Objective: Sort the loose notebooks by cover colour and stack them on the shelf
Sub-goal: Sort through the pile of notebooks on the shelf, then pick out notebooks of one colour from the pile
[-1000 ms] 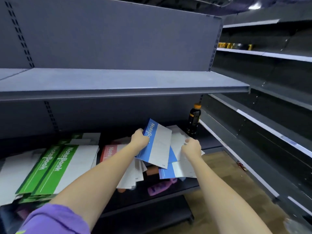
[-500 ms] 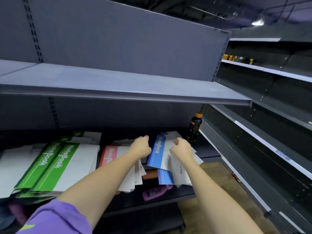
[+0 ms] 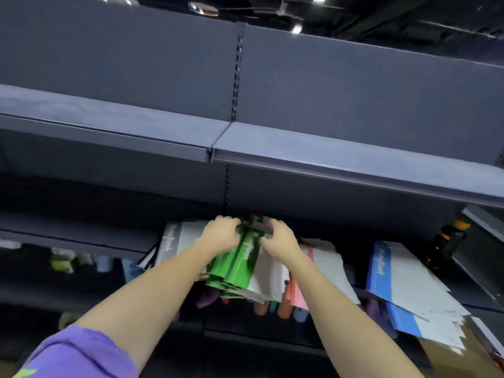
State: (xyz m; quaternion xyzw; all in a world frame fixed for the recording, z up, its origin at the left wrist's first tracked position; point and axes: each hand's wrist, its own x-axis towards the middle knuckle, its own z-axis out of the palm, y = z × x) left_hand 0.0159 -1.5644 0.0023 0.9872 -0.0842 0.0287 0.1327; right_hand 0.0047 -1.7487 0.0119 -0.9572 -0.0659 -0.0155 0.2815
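A stack of green-and-white notebooks (image 3: 237,266) lies on the lower shelf (image 3: 297,347) in the middle of the head view. My left hand (image 3: 222,231) grips the stack's far left corner and my right hand (image 3: 281,237) curls over its far right edge. To its right lie red-and-white notebooks (image 3: 313,271), partly under the green ones. Further right sits a pile of blue-and-white notebooks (image 3: 409,290). A white notebook (image 3: 177,236) shows behind my left forearm.
An upper grey shelf (image 3: 300,148) juts out above my hands. A dark bottle with an orange cap (image 3: 447,241) stands at the right end of the lower shelf. Coloured markers (image 3: 261,306) lie under the notebooks. Blurred small items (image 3: 65,260) sit on the left.
My view swung left. Both hands left the blue notebooks, which now lie at the right, and moved onto the green stack.
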